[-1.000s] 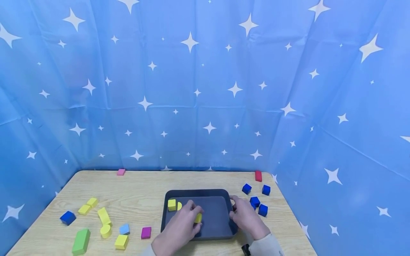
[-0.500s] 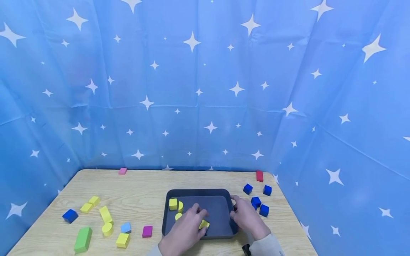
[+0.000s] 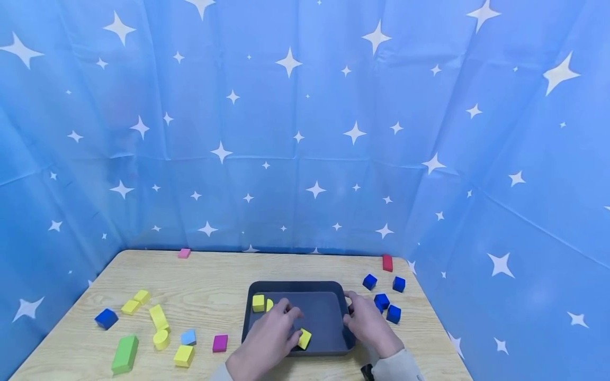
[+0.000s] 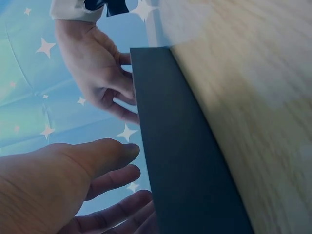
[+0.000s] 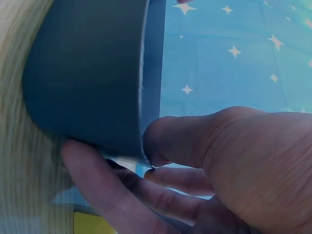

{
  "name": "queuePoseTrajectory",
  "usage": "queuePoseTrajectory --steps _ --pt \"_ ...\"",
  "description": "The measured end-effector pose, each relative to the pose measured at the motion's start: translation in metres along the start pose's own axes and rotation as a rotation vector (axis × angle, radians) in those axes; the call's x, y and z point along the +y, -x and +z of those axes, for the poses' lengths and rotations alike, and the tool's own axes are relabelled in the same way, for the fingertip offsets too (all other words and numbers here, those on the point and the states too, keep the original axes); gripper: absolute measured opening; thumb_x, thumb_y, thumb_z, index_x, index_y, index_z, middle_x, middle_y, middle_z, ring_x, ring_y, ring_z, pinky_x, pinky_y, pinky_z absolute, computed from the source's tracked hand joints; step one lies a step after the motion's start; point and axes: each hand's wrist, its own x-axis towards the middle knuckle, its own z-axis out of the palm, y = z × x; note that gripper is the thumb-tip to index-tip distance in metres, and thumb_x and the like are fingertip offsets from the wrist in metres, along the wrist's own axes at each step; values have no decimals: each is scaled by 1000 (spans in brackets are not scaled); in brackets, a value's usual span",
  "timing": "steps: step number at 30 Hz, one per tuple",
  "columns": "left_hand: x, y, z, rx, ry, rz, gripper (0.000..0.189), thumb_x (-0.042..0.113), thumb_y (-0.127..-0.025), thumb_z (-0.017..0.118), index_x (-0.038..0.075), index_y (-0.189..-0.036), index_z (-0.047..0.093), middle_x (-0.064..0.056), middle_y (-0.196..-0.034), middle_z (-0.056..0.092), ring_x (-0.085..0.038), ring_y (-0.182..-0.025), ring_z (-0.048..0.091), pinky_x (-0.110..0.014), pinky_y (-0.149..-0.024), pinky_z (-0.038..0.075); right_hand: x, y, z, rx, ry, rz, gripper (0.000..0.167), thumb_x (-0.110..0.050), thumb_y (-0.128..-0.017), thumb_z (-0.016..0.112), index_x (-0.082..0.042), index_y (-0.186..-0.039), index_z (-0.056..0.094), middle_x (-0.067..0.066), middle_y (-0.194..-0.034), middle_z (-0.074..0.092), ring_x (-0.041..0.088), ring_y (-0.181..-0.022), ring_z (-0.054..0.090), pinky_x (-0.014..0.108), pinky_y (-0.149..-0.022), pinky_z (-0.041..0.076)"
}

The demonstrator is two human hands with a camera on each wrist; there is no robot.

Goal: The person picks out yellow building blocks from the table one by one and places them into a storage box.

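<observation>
A dark shallow tray point(image 3: 301, 286) sits on the table. My right hand point(image 3: 371, 324) grips its right wall, thumb over the rim and fingers along the outside, as the right wrist view shows. My left hand point(image 3: 269, 333) reaches over the tray's front left part. Its thumb and fingers point(image 4: 114, 178) are spread apart, with nothing held between them. Close to its thumb, a yellow block point(image 3: 304, 339) lies tilted in the tray. A yellow cube point(image 3: 258, 303) stands in the back left corner, beside a rounded yellow block point(image 3: 269, 305) that the left hand partly covers.
Left of the tray lie several yellow blocks point(image 3: 184, 356), a green block point(image 3: 125, 354), a blue cube point(image 3: 106, 318), a light blue piece point(image 3: 188, 337) and a purple one point(image 3: 220, 343). On the right are several blue cubes point(image 3: 393, 314) and a red block point(image 3: 387, 263). A pink piece point(image 3: 184, 253) is at the back.
My left hand has let go of the yellow block near the tray's front and drawn back left. It again covers a round yellow block visible half a second ago. The right hand keeps its grip.
</observation>
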Motion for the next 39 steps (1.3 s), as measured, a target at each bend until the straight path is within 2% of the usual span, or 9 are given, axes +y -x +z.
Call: queuePoseTrajectory --steps 6,10,18,22,30,35,39 --pt "-8 5 -11 40 16 -30 26 18 -100 93 14 -124 85 -1 -110 71 2 -75 49 -16 -61 49 -1 1 -1 -5 -14 4 61 3 -105 78 5 -162 60 17 -115 81 20 -87 74 40 -74 69" --pt "-18 8 -20 89 13 -61 24 15 -99 93 14 -121 85 -1 -111 71 2 -74 51 -18 -60 48 -1 2 -2 -4 -16 1 60 3 -105 78 5 -162 60 17 -115 82 20 -87 74 41 -75 70" --pt "-38 14 -40 124 -9 -245 24 17 -99 94 16 -121 86 -4 -116 73 -5 -79 59 -21 -61 52 -2 3 -2 -12 -29 7 61 3 -105 78 4 -163 60 19 -118 82 21 -90 74 43 -78 71" --pt "-48 19 -51 141 -62 -306 25 19 -100 94 18 -124 86 -5 -121 74 -8 -81 62 -26 -64 57 -1 3 -2 -13 -42 11 60 4 -105 78 4 -163 60 19 -118 81 21 -88 74 41 -75 69" --pt "-71 34 -71 202 -80 -337 27 16 -101 91 14 -127 85 -10 -126 76 -14 -85 71 -35 -69 65 -2 5 -2 -17 -51 30 62 3 -106 78 2 -164 59 20 -122 81 23 -89 74 42 -76 71" --pt "-85 43 -81 202 -72 -367 28 16 -103 89 13 -130 83 -13 -128 76 -17 -87 74 -40 -72 67 -2 6 -2 -21 -52 36 62 2 -106 78 1 -165 58 21 -124 81 23 -89 74 41 -74 70" --pt "-95 49 -86 194 -75 -380 28 16 -103 89 13 -130 83 -15 -131 76 -19 -87 75 -38 -68 65 -1 5 -2 -14 -52 23 61 3 -106 77 2 -165 59 20 -121 81 21 -86 74 40 -73 68"
